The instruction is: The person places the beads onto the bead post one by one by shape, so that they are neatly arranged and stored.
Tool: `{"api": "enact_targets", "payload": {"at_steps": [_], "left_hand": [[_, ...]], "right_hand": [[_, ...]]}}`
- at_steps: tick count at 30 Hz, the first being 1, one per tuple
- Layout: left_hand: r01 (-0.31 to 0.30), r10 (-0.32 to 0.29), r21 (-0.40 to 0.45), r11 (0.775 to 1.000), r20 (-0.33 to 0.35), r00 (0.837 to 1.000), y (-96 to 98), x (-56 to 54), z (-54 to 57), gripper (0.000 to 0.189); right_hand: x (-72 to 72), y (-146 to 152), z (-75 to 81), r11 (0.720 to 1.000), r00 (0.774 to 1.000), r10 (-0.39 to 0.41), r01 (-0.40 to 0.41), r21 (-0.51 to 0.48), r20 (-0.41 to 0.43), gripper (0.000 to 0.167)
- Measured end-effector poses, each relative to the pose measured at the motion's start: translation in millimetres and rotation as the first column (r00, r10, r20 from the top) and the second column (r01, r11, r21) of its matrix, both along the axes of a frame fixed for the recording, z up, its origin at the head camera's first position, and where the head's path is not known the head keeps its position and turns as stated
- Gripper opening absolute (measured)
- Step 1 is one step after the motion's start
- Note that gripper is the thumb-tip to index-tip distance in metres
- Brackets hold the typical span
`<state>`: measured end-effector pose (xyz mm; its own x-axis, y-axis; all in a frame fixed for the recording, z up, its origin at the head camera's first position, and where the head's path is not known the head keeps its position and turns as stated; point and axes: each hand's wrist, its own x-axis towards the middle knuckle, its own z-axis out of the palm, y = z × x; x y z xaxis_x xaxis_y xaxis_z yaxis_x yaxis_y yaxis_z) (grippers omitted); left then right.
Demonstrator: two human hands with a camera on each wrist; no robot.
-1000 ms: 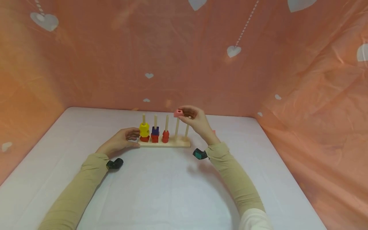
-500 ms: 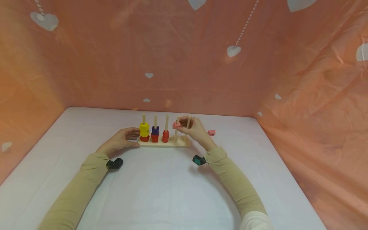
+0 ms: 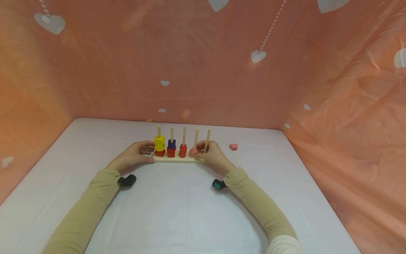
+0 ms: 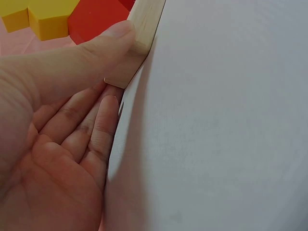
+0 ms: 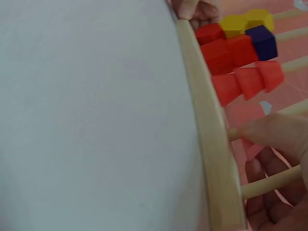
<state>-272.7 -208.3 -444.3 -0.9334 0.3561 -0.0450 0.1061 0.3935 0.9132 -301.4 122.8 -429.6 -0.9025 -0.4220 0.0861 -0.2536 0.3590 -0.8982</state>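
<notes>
A wooden peg stand (image 3: 177,160) with upright pegs stands on the white table. My left hand (image 3: 133,153) grips its left end, with the thumb (image 4: 108,43) on the base in the left wrist view. Near that hand, yellow pieces (image 3: 159,143) sit above a red one on the first peg. A dark blue block (image 3: 171,144) tops red pieces on the second peg, and red rounded pieces (image 3: 183,151) fill the lower third. On the fourth peg a pink block (image 3: 192,152) sits low, pinched by my right hand (image 3: 215,156). The fifth peg (image 3: 207,139) passes in front of that hand.
Another pink block (image 3: 233,146) lies on the table to the right of the stand. The white tabletop (image 3: 171,211) reaches back to an orange-pink cloth backdrop (image 3: 203,70) with hearts. Dark wrist cameras (image 3: 127,181) jut inward from both sleeves.
My right hand has lowered the pink block from the top of the fourth peg down along it towards the base. The left hand has stayed in place at the stand's end.
</notes>
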Motion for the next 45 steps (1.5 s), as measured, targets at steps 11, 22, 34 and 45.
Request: {"api": "enact_targets", "payload": {"at_steps": [11, 22, 34, 45], "left_hand": [[0.011, -0.011, 0.01, 1.0, -0.005, 1.0, 1.6, 3.6, 2.7, 0.072], [0.011, -0.011, 0.005, 1.0, -0.011, 1.0, 1.6, 3.1, 0.8, 0.072], [0.0, 0.0, 0.003, 1.0, -0.005, 1.0, -0.7, 3.4, 1.0, 0.073], [-0.004, 0.004, 0.006, 1.0, 0.02, 1.0, 1.8, 0.2, 1.5, 0.074]], "right_hand": [[1.9, 7, -2.3, 0.997, 0.995, 0.037, -0.031, 0.07, -0.087, 0.033], [3.3, 60, 16.7, 0.991, 0.93, 0.041, 0.008, 0.132, -0.364, 0.039], [-4.8, 127, 18.9, 0.96, 0.915, -0.078, 0.176, 0.217, -0.396, 0.034], [-10.4, 138, 13.0, 0.938, 0.95, -0.037, 0.14, 0.318, -0.31, 0.036]]}}
